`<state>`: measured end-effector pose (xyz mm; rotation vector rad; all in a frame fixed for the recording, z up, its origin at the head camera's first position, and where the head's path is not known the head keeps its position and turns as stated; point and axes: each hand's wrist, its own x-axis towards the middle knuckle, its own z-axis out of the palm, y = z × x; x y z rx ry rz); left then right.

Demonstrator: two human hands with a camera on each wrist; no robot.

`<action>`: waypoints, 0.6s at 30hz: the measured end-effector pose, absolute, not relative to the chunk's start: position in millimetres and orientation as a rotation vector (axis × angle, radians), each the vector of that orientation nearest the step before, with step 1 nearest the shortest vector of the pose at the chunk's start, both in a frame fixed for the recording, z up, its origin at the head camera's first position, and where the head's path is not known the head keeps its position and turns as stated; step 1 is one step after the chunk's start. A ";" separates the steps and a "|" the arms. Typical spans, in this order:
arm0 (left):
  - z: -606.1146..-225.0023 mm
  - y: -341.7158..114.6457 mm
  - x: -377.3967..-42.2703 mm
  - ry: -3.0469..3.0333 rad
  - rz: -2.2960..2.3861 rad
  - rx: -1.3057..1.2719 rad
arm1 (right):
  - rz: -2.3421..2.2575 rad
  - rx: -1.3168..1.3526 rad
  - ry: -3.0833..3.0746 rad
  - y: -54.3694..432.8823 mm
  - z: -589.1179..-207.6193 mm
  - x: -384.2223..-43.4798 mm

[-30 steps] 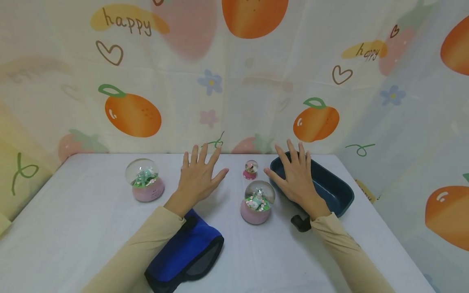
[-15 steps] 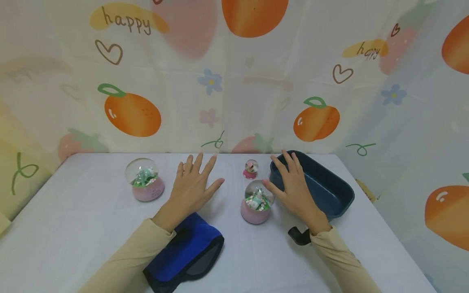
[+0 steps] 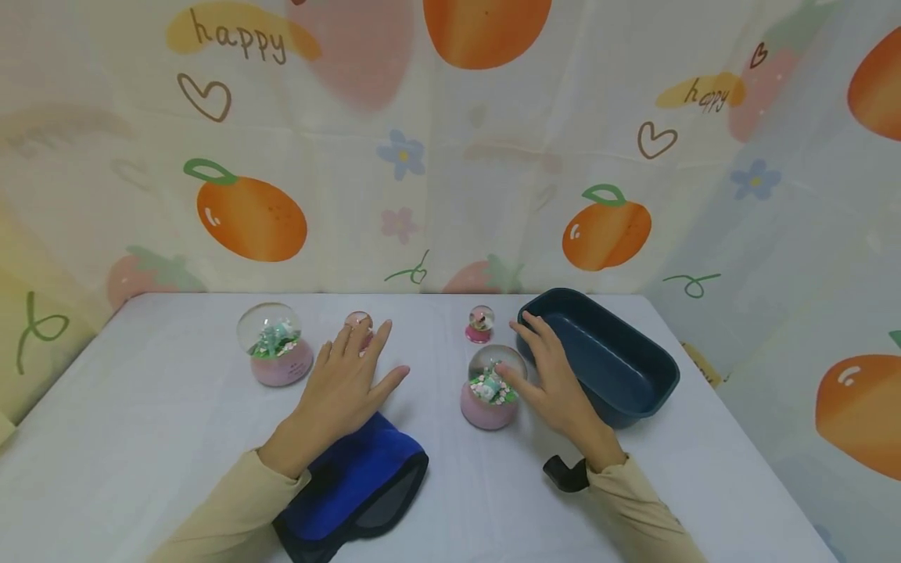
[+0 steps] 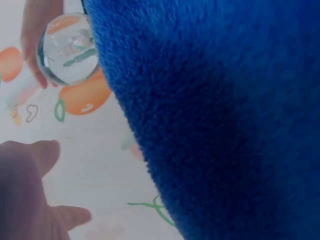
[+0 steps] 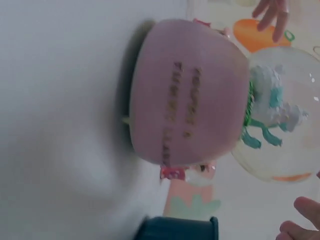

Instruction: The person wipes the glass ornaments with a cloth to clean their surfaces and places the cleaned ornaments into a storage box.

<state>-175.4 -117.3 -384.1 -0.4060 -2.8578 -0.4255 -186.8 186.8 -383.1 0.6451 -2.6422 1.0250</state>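
- Blue cloth (image 3: pixel 369 473) near the left hand (image 3: pixel 342 387): plush, fuzzy, matt
- Snow globe (image 3: pixel 486 395) by the right hand (image 3: pixel 559 391): clear, glossy dome; smooth, satiny base
- Tray (image 3: pixel 607 356) beside the right hand: smooth, faintly shiny, plastic-looking
- Desk (image 3: pixel 486 500) beneath both hands: matt cloth covering
- Backdrop (image 3: pixel 486 195) beyond them: thin, creased cloth

In the head view, "happy" stands twice on the printed backdrop (image 3: pixel 450 188): on a larger yellow patch (image 3: pixel 242 33) near eleven o'clock and a smaller yellow patch (image 3: pixel 700 92) near two o'clock. Around the right wrist view's dial centre, lettering (image 5: pixel 182 107) on the pink base (image 5: pixel 190 92) of a snow globe (image 5: pixel 225 100) is too blurred to read.
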 end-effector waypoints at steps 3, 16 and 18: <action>-385.6 -123.6 -172.3 -2.868 -0.477 -0.421 | 1.111 0.656 -2.649 184.2 -387.0 -187.3; -385.6 -148.9 -169.0 -3.160 -0.790 -0.563 | 1.300 0.645 -2.685 184.3 -398.9 -188.5; -384.6 -154.3 -172.2 -3.195 -0.874 -0.633 | 1.337 0.644 -2.701 185.0 -399.5 -189.7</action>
